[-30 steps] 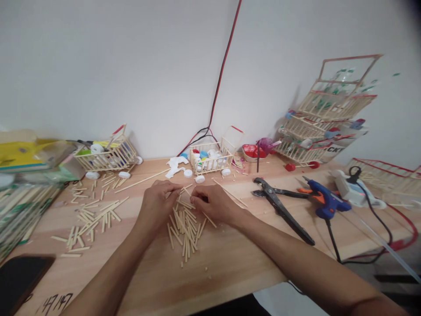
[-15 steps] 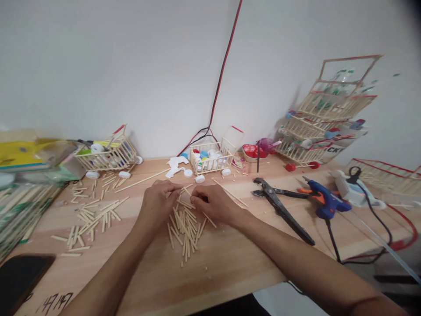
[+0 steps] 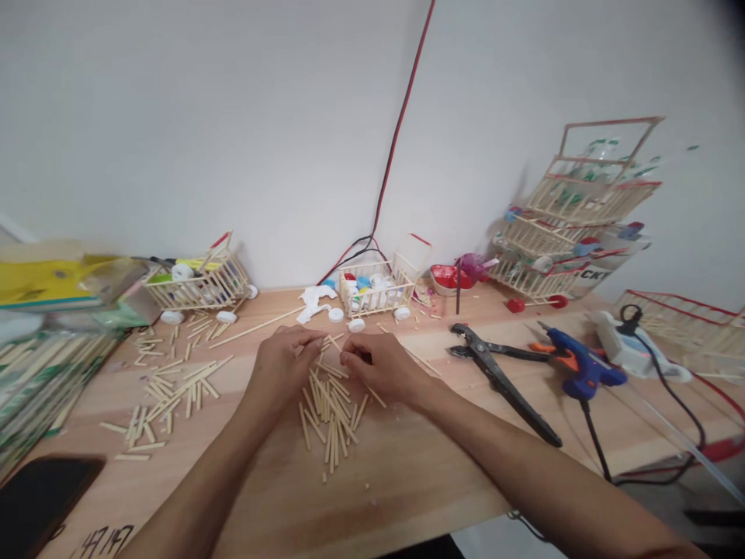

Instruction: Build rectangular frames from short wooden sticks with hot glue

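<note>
My left hand [image 3: 285, 363] is closed, thumb and fingers pinched at the far end of a pile of short wooden sticks [image 3: 333, 419]. Opposite it, my right hand [image 3: 381, 366] is closed too, its fingertips on a thin wooden stick [image 3: 334, 342] that slants between the two hands. Short stick ends show at the left fingertips; exactly how they are gripped is partly hidden by the fingers. The pile lies loosely fanned on the wooden table [image 3: 291, 505], just below and between both hands.
Small stick-built carts [image 3: 378, 289] line the wall. Pliers [image 3: 500, 380], a blue glue gun [image 3: 582, 365] and a power strip [image 3: 622, 341] lie to the right. More cut sticks [image 3: 174, 396], bundled sticks [image 3: 64, 380] and a phone [image 3: 50, 497] are on the left.
My view has tilted up slightly, so the scene sits a little lower and further right. Both hands keep nearly the same pinched pose over the pile.
</note>
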Tool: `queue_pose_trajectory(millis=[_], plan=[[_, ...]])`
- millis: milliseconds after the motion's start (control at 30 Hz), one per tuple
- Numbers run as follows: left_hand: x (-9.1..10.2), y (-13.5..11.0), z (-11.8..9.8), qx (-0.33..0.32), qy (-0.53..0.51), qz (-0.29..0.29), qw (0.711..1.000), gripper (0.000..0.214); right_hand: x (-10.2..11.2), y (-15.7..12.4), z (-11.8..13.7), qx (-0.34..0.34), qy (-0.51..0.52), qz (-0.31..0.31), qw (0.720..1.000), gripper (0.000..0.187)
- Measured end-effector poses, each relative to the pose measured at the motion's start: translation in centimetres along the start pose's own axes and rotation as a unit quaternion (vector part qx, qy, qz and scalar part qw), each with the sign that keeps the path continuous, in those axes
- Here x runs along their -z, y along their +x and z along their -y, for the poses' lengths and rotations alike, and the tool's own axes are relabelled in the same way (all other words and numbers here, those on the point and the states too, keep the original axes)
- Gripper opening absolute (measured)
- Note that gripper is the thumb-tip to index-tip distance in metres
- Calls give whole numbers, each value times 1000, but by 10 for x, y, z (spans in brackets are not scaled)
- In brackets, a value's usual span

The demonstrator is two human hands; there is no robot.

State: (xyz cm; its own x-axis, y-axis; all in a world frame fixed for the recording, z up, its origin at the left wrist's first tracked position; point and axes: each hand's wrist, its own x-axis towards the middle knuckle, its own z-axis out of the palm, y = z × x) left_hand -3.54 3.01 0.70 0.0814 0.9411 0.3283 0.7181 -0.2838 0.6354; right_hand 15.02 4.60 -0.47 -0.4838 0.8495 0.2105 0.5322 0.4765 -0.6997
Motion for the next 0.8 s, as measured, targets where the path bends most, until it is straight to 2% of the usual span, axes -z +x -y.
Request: queue_pose_trajectory(millis=[167,367,633,800], plan=[[2,0,-2,38,-50,0,998,37,1,1,-1,0,13,-2,1000,16],[2,1,8,82,-87,22,993,48,0,1,-5,5,10,-9,1000,16],[9,4,8,72,-75,65,992,40,2,4,-12,-4,-3,-13,1000,16],[12,6,9,67,-66,54,994,33,9,7,-13,-13,-14,-4,1000,18]])
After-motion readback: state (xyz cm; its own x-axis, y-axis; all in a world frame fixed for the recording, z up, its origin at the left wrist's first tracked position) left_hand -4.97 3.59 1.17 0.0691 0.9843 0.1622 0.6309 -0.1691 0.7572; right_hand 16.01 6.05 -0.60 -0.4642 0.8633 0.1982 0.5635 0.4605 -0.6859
